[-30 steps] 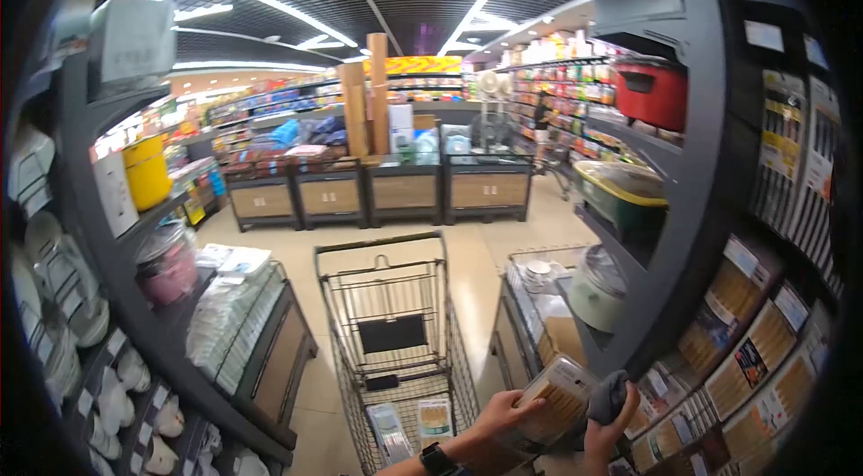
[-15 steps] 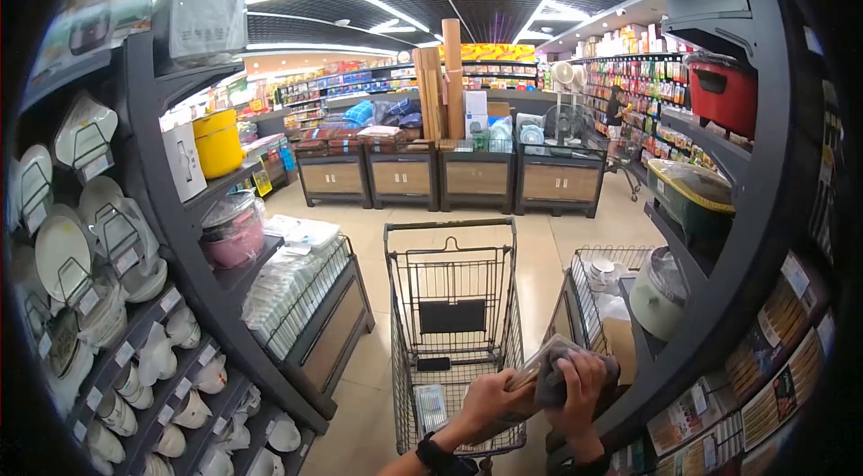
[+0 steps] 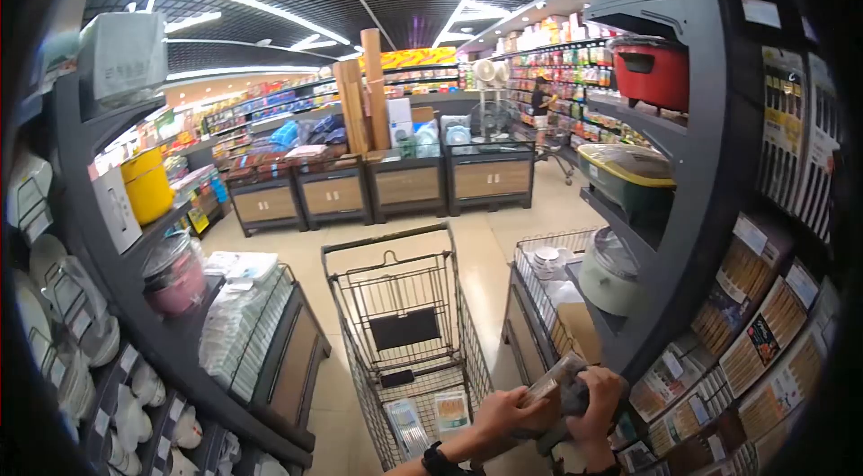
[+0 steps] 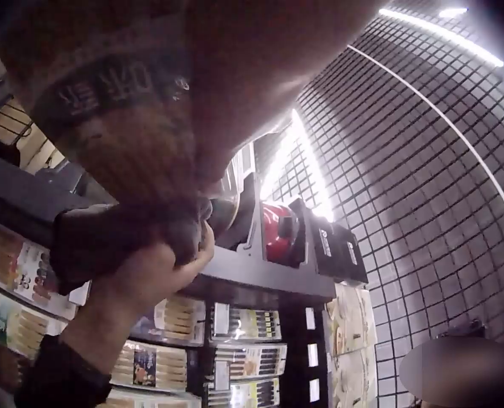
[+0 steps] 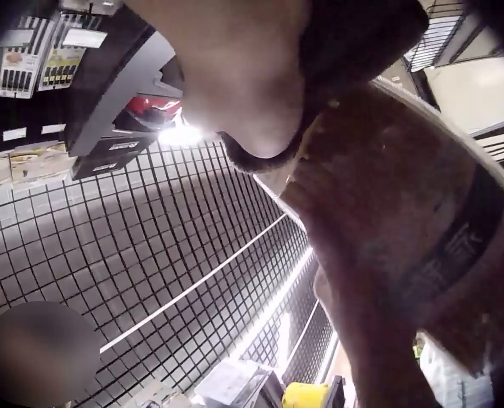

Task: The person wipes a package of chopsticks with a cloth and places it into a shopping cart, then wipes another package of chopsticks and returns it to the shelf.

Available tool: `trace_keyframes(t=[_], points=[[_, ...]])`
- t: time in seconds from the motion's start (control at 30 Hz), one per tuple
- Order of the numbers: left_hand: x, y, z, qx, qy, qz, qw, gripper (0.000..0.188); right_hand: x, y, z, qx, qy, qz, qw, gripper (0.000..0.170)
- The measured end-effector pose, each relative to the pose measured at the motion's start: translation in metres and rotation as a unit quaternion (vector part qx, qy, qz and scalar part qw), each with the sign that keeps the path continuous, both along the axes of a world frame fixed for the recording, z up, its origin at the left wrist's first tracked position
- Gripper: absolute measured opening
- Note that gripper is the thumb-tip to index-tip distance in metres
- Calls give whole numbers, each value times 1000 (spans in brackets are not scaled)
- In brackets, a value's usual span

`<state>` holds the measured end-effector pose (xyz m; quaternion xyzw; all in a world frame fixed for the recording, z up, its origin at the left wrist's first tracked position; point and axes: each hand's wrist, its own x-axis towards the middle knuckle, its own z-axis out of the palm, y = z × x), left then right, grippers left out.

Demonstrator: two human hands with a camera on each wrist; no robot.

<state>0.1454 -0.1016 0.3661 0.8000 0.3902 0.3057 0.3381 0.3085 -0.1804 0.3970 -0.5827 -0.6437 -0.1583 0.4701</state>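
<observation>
In the head view my left hand holds a clear-wrapped pack of wooden chopsticks tilted up, low and right of centre. My right hand grips a dark grey cloth against the pack's upper right end. Seen from the left wrist, the pack shows a dark band of printed characters, and the bunched cloth lies at its lower end under my right fingers. The right wrist view has the pack's broad face close up, with cloth along its upper edge.
A wire shopping cart stands in front, holding a chopstick pack and another flat pack. Shelves of bowls flank the left; hanging chopstick packs flank the right. A wire-topped bin stands right of the cart.
My right hand has brought the cloth from beside the pack's right end onto it. The pack has turned more edge-on in my left hand. The head view swung right, then back left.
</observation>
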Motion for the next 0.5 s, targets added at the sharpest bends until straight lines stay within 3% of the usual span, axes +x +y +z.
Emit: trace_keyframes(t=[0.1,0.23,0.37,0.4,0.5], points=[[19,1,-7,8,25,-63,998,47,-8,-15,21,-13,-64,-30,997,61],[20,-15,16,-20,16,-112,993,42,-2,-27,12,-16,-46,-48,998,63],[12,-12,25,-62,4,-73,995,40,15,-24,-18,-12,-14,-86,996,65],[12,-8,19,-21,-23,-49,998,42,17,-24,-20,-18,24,-93,995,67],[9,2,10,-52,-6,-59,997,49,18,-16,-22,-16,76,-119,990,69]])
